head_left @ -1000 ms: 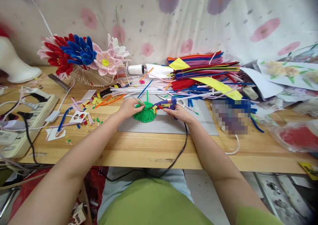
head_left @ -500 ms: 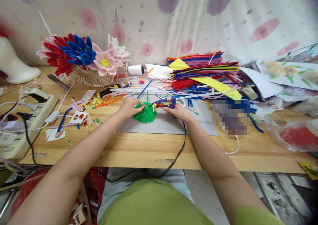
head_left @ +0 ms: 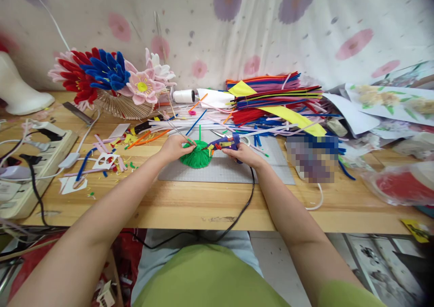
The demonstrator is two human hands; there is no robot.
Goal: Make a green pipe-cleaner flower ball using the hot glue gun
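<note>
A round green pipe-cleaner piece, with its strands fanned out from the middle, is on the grey cutting mat. My left hand pinches it at the upper left edge. Thin wire-like lines slant up and left from those fingertips; whether they are stems or a tool I cannot tell. My right hand is wrapped round a blue-purple hot glue gun with a yellow label. Its nozzle points left at the top middle of the green piece. Contact there is too small to make out.
Behind the mat lie bundled pipe cleaners and a white spool. Fuzzy flowers stand back left. Scraps and a power strip are on the left. A black cord hangs over the table's front edge.
The glue gun has turned slightly in my right hand, its nozzle staying by the green piece. My left hand keeps its pinch. The whole view has shifted a little.
</note>
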